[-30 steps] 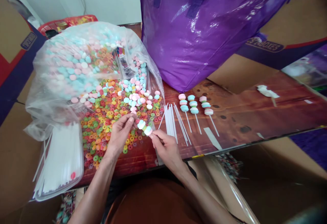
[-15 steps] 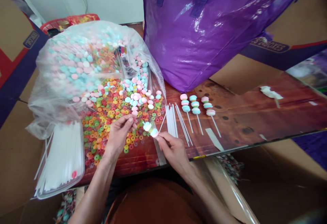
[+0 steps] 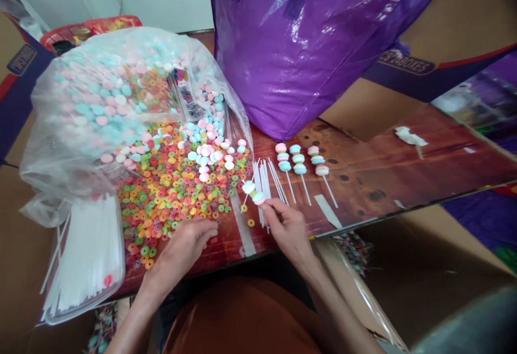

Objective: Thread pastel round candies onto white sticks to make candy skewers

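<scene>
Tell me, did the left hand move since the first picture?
Yes. The left hand has moved toward the near edge of the table, away from the purple bag.

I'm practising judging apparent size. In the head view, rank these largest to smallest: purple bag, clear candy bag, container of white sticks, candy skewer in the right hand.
1. Purple bag and clear candy bag: too alike to rank
2. Container of white sticks
3. Candy skewer, partly hidden

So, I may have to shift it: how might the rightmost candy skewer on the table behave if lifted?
The candy skewer would probably feel top-heavy, as its candies bunch at one end. The thin white stick looks straight, so it is likely fairly stiff.
</scene>
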The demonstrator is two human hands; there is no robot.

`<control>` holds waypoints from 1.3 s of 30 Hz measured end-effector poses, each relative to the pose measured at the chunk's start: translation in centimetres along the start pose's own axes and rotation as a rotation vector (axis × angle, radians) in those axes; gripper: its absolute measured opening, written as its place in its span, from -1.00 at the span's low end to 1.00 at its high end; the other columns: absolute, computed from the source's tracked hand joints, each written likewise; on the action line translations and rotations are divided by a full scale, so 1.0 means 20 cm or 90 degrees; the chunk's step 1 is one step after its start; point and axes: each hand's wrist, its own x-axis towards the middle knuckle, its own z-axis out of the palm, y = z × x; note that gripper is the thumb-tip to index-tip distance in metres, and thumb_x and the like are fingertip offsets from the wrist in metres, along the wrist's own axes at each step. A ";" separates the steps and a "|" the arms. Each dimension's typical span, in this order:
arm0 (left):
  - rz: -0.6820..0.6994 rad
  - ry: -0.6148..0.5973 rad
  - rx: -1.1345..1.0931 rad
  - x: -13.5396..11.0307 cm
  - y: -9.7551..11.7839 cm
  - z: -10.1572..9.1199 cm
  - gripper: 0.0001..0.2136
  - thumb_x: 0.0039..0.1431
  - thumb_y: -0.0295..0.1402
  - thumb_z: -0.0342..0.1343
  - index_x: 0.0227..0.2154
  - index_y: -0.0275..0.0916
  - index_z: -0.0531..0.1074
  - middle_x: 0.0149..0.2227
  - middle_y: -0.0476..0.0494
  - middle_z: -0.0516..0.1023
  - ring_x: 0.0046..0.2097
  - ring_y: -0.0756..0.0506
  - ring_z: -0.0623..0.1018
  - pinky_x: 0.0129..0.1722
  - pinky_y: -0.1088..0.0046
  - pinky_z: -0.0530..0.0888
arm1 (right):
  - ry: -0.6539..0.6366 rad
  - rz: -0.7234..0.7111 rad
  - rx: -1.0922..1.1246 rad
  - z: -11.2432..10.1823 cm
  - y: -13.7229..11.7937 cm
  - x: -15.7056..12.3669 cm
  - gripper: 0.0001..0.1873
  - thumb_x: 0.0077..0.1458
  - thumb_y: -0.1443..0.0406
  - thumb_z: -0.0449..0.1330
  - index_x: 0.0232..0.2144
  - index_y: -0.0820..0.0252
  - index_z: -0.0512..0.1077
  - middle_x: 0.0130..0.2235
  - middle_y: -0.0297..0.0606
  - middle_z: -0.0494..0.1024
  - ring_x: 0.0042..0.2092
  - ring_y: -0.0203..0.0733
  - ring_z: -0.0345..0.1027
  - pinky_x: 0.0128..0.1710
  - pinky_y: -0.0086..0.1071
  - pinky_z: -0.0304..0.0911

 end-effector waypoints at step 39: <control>-0.157 0.208 -0.606 0.27 0.06 0.02 -0.67 -0.16 -0.23 0.45 -0.32 -0.30 0.62 -0.54 -0.02 0.56 -0.49 0.04 0.48 -0.44 0.54 0.41 | -0.088 -0.140 -0.041 0.11 -0.17 0.00 -0.70 0.30 0.24 0.06 -0.44 0.20 0.45 -0.50 -0.41 0.32 -0.47 -0.36 0.14 -0.43 -0.49 0.08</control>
